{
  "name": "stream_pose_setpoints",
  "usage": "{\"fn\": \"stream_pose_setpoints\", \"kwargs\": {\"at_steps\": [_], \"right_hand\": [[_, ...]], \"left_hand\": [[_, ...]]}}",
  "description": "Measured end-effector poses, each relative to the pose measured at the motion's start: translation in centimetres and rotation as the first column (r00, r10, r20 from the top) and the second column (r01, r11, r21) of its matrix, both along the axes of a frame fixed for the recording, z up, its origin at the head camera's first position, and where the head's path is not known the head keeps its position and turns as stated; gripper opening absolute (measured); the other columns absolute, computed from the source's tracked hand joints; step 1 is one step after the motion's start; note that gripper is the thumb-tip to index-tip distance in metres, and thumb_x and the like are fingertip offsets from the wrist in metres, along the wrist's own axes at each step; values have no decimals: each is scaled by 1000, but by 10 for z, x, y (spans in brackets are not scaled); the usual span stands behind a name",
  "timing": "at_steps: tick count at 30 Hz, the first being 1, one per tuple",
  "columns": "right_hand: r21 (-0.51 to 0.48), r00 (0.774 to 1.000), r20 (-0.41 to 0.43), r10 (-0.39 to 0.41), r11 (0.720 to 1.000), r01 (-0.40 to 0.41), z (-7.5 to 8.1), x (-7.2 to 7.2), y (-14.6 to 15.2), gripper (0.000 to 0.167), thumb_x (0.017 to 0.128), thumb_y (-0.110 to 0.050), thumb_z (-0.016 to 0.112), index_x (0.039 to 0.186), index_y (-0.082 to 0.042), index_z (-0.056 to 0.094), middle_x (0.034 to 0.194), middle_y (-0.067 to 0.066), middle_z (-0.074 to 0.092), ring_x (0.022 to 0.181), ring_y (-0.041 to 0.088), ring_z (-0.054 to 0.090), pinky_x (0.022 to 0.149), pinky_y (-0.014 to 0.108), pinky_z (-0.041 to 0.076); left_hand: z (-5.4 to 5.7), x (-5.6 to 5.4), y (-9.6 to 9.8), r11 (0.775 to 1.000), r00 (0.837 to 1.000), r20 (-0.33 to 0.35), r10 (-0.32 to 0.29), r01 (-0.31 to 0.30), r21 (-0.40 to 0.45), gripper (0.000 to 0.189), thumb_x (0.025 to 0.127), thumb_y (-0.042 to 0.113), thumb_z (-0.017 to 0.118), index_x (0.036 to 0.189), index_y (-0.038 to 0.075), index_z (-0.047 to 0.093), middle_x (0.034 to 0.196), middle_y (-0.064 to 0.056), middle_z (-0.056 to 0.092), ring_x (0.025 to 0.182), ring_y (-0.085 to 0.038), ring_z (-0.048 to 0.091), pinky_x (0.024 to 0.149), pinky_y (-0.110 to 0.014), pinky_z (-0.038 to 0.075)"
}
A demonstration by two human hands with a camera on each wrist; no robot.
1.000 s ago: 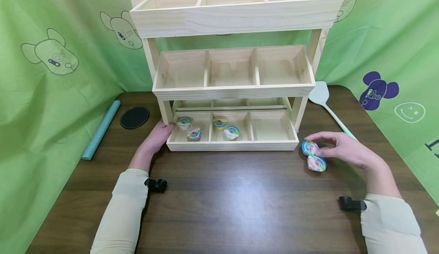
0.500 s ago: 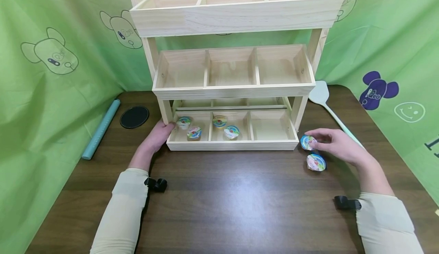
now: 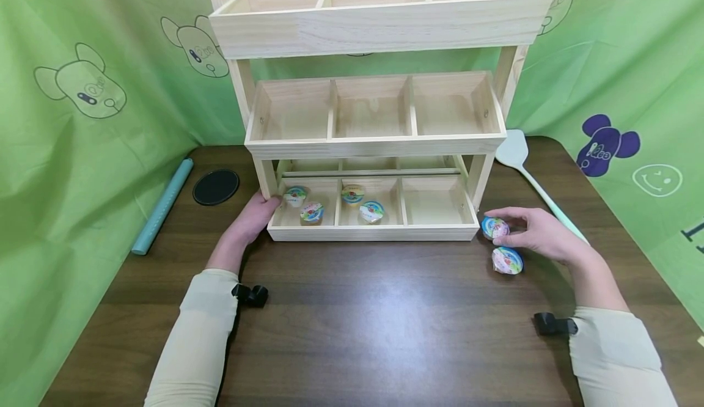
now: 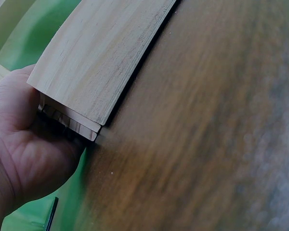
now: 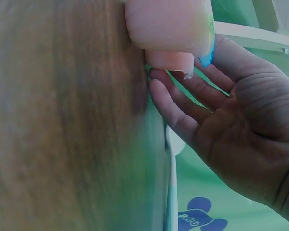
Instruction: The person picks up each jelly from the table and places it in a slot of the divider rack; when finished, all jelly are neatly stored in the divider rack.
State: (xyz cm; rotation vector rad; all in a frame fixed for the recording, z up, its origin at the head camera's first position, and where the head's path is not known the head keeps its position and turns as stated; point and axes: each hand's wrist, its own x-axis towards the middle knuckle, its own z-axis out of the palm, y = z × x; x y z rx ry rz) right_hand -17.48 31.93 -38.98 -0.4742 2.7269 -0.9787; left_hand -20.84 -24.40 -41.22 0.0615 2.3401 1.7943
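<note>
A three-tier wooden shelf (image 3: pixel 379 145) stands on the table, each tier split into three compartments. My left hand (image 3: pixel 254 219) grips the left end of the bottom tier; in the left wrist view its fingers are hidden behind the wood (image 4: pixel 101 57). At the shelf's right, my right hand (image 3: pixel 541 231) pinches a small jelly cup (image 3: pixel 494 228) between thumb and fingers. A second jelly cup (image 3: pixel 507 261) sits just nearer on the table. The right wrist view has this nearer pink cup (image 5: pixel 168 24) in front, with the pinched cup (image 5: pixel 168 61) partly behind it.
Two jelly cups lie in the bottom tier's left compartment (image 3: pixel 324 187) and two in its middle one (image 3: pixel 389 187). A pale spatula (image 3: pixel 536 184) lies behind my right hand. A teal rod (image 3: pixel 163 206) and black disc (image 3: pixel 216 187) are at left. Green cloth (image 3: pixel 137 46) surrounds the table.
The two joined-looking cups at right now stand apart; my right hand has shifted slightly left and away with the farther cup. The left hand has stayed put.
</note>
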Motion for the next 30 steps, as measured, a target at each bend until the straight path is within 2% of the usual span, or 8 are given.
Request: {"fn": "stream_pose_setpoints", "kwargs": {"at_steps": [4, 8, 11, 17, 22, 24, 30], "right_hand": [[-22, 1000, -9, -29, 999, 29, -2, 0, 2, 51, 87, -24, 81, 133, -7, 66, 120, 18, 68, 97, 11, 57, 78, 17, 46], [-94, 998, -11, -68, 993, 67, -2, 1, 1, 51, 88, -23, 81, 134, -7, 65, 124, 17, 66, 98, 5, 58, 79, 14, 47], [-152, 996, -12, -88, 985, 85, 0, 2, -1, 50, 87, -20, 82, 133, -7, 66, 124, 10, 66, 99, 2, 60, 79, 14, 49], [-207, 997, -63, -37, 978, 23, 6, 2, -6, 47, 89, -14, 79, 132, -4, 65, 117, -7, 68, 98, -1, 63, 79, 14, 50], [-194, 993, -111, -28, 981, 6, 11, 3, -13, 46, 87, -14, 81, 131, -5, 67, 117, -4, 68, 98, -3, 62, 80, 11, 48], [-185, 993, -108, -51, 982, 30, 14, 3, -16, 46, 86, -16, 82, 130, -7, 68, 116, -5, 68, 99, -3, 62, 80, 10, 47], [-166, 993, -106, -58, 985, 40, 25, 6, -25, 48, 87, -20, 82, 132, -10, 67, 123, 7, 67, 103, -5, 59, 84, 11, 45]], "left_hand": [[-2, -1, -1, 1000, 1000, 0, 3, -3, 0, 63, 104, 11, 37, 158, -6, 8, 158, -30, 25, 140, -38, 34, 117, -49, 28], [-4, -2, -1, 1000, 1000, 3, 5, -5, 3, 64, 104, 11, 37, 158, -5, 8, 158, -29, 25, 139, -38, 35, 116, -49, 30], [-5, -3, -2, 1000, 1000, 0, 6, -6, -6, 65, 103, 12, 38, 159, -4, 7, 158, -28, 24, 140, -37, 35, 116, -49, 30], [-7, -5, -2, 1000, 1000, -8, 10, -10, -8, 65, 102, 12, 38, 158, -5, 8, 158, -28, 25, 139, -37, 35, 115, -49, 30], [-8, -4, -2, 1000, 1000, 0, 9, -9, -12, 65, 103, 13, 38, 159, -4, 8, 158, -28, 25, 139, -36, 35, 116, -49, 30], [-7, -4, -2, 1000, 1000, 0, 9, -9, -11, 65, 103, 13, 38, 159, -4, 8, 158, -27, 25, 140, -36, 35, 116, -49, 29], [-7, -4, -2, 1000, 1000, -8, 11, -11, -13, 65, 104, 13, 38, 159, -4, 9, 159, -27, 24, 141, -35, 33, 117, -49, 28]]}}
